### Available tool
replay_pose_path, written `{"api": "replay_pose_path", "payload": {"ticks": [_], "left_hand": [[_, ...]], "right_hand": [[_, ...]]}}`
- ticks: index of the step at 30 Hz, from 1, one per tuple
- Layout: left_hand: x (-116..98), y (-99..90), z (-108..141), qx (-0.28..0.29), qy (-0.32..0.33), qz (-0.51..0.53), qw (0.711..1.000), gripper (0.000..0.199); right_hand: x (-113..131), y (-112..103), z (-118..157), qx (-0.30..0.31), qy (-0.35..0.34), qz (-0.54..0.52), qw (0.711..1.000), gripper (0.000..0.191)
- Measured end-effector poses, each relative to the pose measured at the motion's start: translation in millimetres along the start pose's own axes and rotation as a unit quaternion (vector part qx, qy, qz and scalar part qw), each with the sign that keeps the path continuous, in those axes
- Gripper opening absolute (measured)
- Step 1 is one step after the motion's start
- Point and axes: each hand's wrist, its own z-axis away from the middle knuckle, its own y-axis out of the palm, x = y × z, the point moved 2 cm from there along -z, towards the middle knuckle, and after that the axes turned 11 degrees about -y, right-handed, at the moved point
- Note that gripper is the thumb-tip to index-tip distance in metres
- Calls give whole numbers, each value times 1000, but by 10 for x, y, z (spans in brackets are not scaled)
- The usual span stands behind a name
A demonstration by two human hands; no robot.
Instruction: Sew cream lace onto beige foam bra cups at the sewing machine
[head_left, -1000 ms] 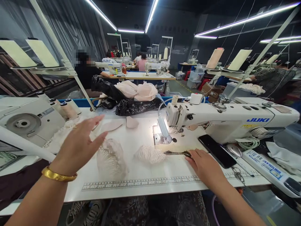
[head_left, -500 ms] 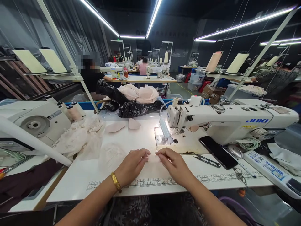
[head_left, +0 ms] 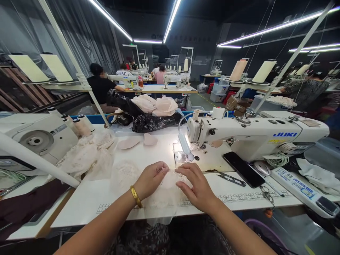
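Note:
A sheer, cream lace fabric piece (head_left: 162,196) lies between my hands and hangs a little over the table's front edge. My left hand (head_left: 152,179), with a gold bracelet at the wrist, pinches its upper edge between thumb and fingers. On the other side my right hand (head_left: 195,182) has thumb and fingers apart, its fingertips at the fabric's upper right edge. Just beyond the hands is the needle area of a white sewing machine (head_left: 252,134), lit by a small lamp. Another pale lace piece (head_left: 127,173) lies flat left of my left hand.
Thread snips (head_left: 232,179) and a black phone (head_left: 243,170) lie right of my right hand. Two beige cut pieces (head_left: 129,142) rest behind. Crumpled cream lace (head_left: 91,152) is heaped at left, and a black plastic bag (head_left: 156,122) sits at the back. A printed ruler (head_left: 239,198) runs along the front edge.
The sheer fabric now spreads down over the table's front edge between my hands. My right hand has opened from a pinch, thumb and fingers apart. The view has shifted slightly.

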Motion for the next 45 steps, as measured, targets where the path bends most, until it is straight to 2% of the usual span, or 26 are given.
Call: {"api": "replay_pose_path", "payload": {"ticks": [3,4,5,7,8,10,12,13,15,16,19,21,23,24,26,30,32,35,37,38,39,40,41,42,43,45], "left_hand": [[46,-59,-40,-43,5,-34,998,25],[50,-84,-28,-63,14,-38,997,25],[47,-107,2,-79,28,-38,996,27],[36,-134,111,-72,59,-25,995,34],[34,-133,181,-45,73,-17,996,39],[52,-112,328,33,96,-20,995,63],[96,-92,439,75,109,-51,990,78],[124,-92,466,75,101,-65,990,71],[172,-111,460,63,62,-58,994,36],[184,-126,434,60,38,-37,997,31],[164,-186,311,57,3,40,998,47],[131,-222,227,62,0,79,995,49],[107,-237,164,111,-3,118,987,48],[99,-239,143,148,-6,133,980,45],[91,-248,117,202,-17,146,968,40],[88,-298,90,208,-29,145,967,42],[94,-330,91,231,-26,154,960,47],[111,-404,77,300,-2,145,943,62],[128,-477,0,320,20,103,942,67],[139,-522,-78,289,34,56,955,62],[153,-571,-184,228,46,-8,973,57],[167,-620,-312,146,55,-77,985,51],[181,-666,-453,47,62,-153,985,44],[200,-696,-598,-26,62,-205,976,43],[224,-707,-742,-68,58,-239,967,45],[286,-696,-999,-109,43,-284,952,43]], "right_hand": [[101,34,84,131,-76,-1,988,59],[127,69,117,175,-82,6,981,55],[147,110,145,205,-81,18,975,42],[164,189,177,217,-66,40,973,19],[161,215,177,202,-50,38,977,21],[125,229,150,156,10,-3,988,22],[58,200,107,113,113,-85,983,20],[20,180,84,98,168,-130,972,22],[-43,143,40,73,250,-204,944,30],[-67,133,18,63,274,-234,931,33],[-116,138,-31,21,324,-336,884,34],[-140,155,-47,-21,363,-424,829,34],[-165,156,-57,-69,391,-490,776,35],[-178,151,-61,-85,399,-506,760,35],[-202,139,-66,-96,407,-510,752,37],[-213,154,-67,-78,410,-520,745,37],[-211,168,-65,-89,417,-540,726,36],[-232,165,-65,-128,423,-573,690,30],[-270,154,-68,-141,423,-579,683,29],[-298,151,-67,-138,423,-572,689,29],[-330,151,-64,-127,426,-561,698,29],[-365,154,-59,-115,431,-547,708,30],[-401,159,-51,-105,435,-535,717,32],[-435,164,-42,-99,438,-524,724,32],[-465,168,-33,-96,439,-516,729,33],[-507,171,-17,-94,434,-510,737,31]]}}
